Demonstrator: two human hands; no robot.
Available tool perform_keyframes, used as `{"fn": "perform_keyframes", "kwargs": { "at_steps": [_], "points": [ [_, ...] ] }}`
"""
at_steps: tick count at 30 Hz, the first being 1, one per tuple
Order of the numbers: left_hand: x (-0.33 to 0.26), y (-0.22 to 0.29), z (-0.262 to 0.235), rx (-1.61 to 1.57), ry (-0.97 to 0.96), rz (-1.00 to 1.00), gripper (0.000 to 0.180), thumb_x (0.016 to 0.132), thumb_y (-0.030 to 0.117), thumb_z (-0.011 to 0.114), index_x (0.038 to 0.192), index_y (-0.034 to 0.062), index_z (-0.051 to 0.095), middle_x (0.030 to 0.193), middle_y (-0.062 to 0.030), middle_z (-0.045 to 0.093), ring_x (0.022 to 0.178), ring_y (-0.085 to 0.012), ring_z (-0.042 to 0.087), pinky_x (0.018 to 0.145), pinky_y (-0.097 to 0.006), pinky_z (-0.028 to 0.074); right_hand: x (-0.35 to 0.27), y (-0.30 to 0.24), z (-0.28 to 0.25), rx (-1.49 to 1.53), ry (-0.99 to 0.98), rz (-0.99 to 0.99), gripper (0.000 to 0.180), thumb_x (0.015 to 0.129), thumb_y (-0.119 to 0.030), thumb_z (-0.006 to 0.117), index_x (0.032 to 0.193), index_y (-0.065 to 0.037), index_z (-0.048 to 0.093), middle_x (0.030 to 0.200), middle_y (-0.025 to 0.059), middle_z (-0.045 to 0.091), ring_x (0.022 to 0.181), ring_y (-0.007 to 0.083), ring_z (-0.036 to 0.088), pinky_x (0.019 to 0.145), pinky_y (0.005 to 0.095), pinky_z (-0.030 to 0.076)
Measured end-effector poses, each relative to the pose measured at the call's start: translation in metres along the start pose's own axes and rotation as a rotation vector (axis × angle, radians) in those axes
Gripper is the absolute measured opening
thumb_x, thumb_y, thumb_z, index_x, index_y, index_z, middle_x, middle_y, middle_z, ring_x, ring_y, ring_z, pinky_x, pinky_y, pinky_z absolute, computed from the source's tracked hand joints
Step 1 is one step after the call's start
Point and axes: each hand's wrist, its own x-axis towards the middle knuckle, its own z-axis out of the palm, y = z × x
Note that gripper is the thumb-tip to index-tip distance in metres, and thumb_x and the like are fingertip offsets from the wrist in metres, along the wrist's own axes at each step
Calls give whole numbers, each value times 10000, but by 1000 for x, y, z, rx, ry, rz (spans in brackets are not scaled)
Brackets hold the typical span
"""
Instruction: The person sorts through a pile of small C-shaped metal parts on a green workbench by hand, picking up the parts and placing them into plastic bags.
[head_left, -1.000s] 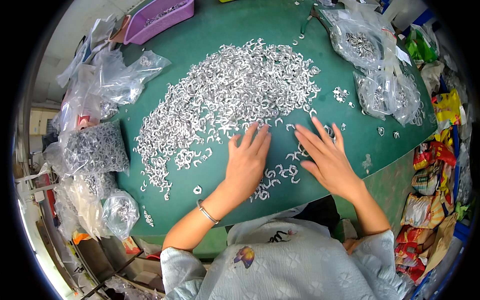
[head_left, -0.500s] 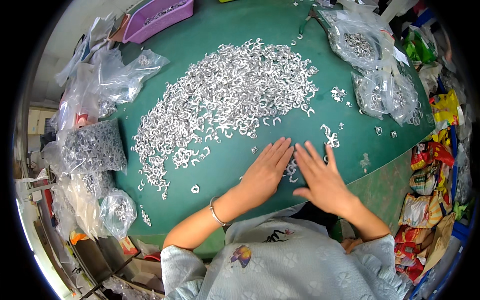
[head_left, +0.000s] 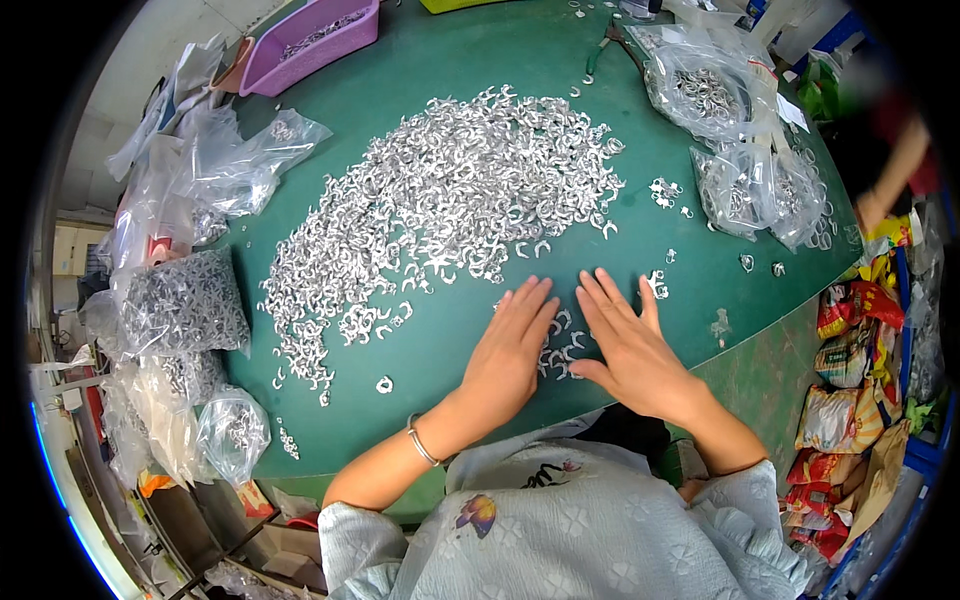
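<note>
A broad heap of small silver C-shaped metal pieces [head_left: 460, 185] covers the middle of the green table [head_left: 440, 375]. Just this side of it, my left hand [head_left: 508, 350] and my right hand [head_left: 632, 348] lie palm down, fingers stretched out. A few loose metal pieces [head_left: 561, 345] are spread in the gap between them; whatever is under the palms is hidden. By my right fingertips sits a small cluster of pieces [head_left: 655, 284]. One ring-like piece [head_left: 384, 384] lies alone to the left of my left hand.
Clear bags of metal parts [head_left: 182, 302] line the left edge; more bags [head_left: 740, 190] sit at the far right. A purple basket [head_left: 310, 45] and green-handled pliers [head_left: 600, 55] are at the back. Beyond the right edge another person's arm [head_left: 895, 175] shows, blurred, above colourful packages [head_left: 835, 415].
My hands have moved slightly apart, my left shifting leftward, and more loose pieces show between them. Another person has come into view at the right. The whole view has shifted a little.
</note>
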Motion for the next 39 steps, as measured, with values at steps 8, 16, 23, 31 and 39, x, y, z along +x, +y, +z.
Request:
{"fn": "perform_keyframes", "kwargs": {
  "at_steps": [8,16,23,31,39],
  "points": [
    [3,5,5,-4,-26,51,617,732,-140,491,1343,-69,440,1457,-225,379,1377,-395,341,1141,-503,274,-11,-2,-3,-47,-129,-17,713,887,-364,622,1373,104,393,1512,225,291,1446,347,196,1115,646,106],
    [8,10,3,99,-97,54,640,713,-139,486,1348,-81,424,1477,-228,346,1399,-391,302,1149,-501,254,20,31,0,-223,133,142,717,905,-395,590,1390,89,378,1518,200,298,1439,373,200,1113,645,105],
    [-2,8,1,52,-53,-12,611,718,-127,503,1325,-92,441,1443,-237,382,1378,-401,332,1139,-510,270,1,3,-11,-25,-89,-46,640,900,-355,610,1360,59,446,1482,203,356,1426,381,236,1117,634,126],
    [-14,22,-6,105,-61,-2,587,709,-120,535,1290,-113,456,1389,-255,415,1350,-418,356,1127,-515,285,54,25,4,-151,110,-82,570,887,-364,622,1337,-31,516,1539,104,283,1440,405,154,1101,661,135],
    [-8,17,1,89,-48,19,599,723,-92,537,1307,-144,419,1392,-289,400,1357,-418,347,1137,-505,268,42,26,-15,-144,116,-61,530,882,-342,636,1338,-91,537,1542,120,272,1445,408,142,1112,642,136]
  ]
}}
